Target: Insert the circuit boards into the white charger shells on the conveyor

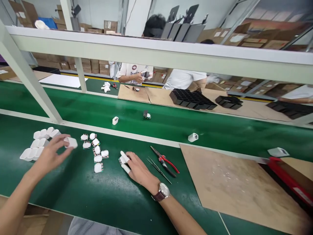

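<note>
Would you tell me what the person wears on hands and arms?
Both forearms are bare, sleeveless. The right hand has white finger cots on two fingertips and a round silvery wristwatch on a dark strap. The left hand wears nothing.

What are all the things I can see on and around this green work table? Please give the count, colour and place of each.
table: one, green, in front
shells: about eight, white, heaped at near left
shell in hand: one, white, between left fingertips
small parts: about eight, white, loose between the hands
pliers: one, red handles, right of the right hand
tweezers: one, metal, beside the pliers
cardboard sheet: one, brown, near right
blocks: three, mostly white, spaced along the middle belt
trays: two stacks, black, far side
co-workers: two, white shirts, far side
watch: one, brown strap, right wrist
left hand: raised, pinching a shell
right hand: resting on the table, white finger covers
</note>
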A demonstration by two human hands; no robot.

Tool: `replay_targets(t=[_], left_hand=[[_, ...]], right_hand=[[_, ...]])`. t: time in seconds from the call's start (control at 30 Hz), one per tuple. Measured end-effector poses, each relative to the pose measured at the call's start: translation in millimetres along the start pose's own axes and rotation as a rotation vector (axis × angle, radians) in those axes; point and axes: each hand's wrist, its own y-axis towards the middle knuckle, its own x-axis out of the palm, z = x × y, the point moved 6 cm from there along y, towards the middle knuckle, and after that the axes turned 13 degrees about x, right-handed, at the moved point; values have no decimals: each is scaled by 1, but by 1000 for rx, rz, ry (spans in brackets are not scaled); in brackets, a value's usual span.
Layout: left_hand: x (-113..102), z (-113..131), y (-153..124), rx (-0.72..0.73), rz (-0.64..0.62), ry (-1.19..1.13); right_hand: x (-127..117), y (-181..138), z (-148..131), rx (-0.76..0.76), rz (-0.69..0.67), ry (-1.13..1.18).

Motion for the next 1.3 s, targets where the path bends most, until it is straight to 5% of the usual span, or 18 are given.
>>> replay_targets(t=[0.2, 0.33, 0.43, 0.53, 0.7, 0.87, 1.1, 1.3], left_hand=[[95, 121, 22, 61, -331, -662], [150, 141, 10, -61, -328, -812], [171, 137, -4, -214, -263, -914], [176, 139, -11, -278, -229, -1022], [168, 146, -11, -153, -204, -963], [169, 147, -13, -97, -252, -742], [174, 164, -5, 24, -341, -869], [175, 158, -7, 27, -180, -734]], right_hand=[[7, -10, -3, 34, 68, -118], [-11, -26, 8, 108, 118, 104], [-29, -42, 8, 160, 186, 224], [-36, -52, -7, 90, 166, 210], [-37, -49, -24, -1, 116, 105], [-47, -43, -27, 6, 145, 122], [-53, -54, -26, 66, 158, 224], [-45, -68, -29, 62, 202, 254]])
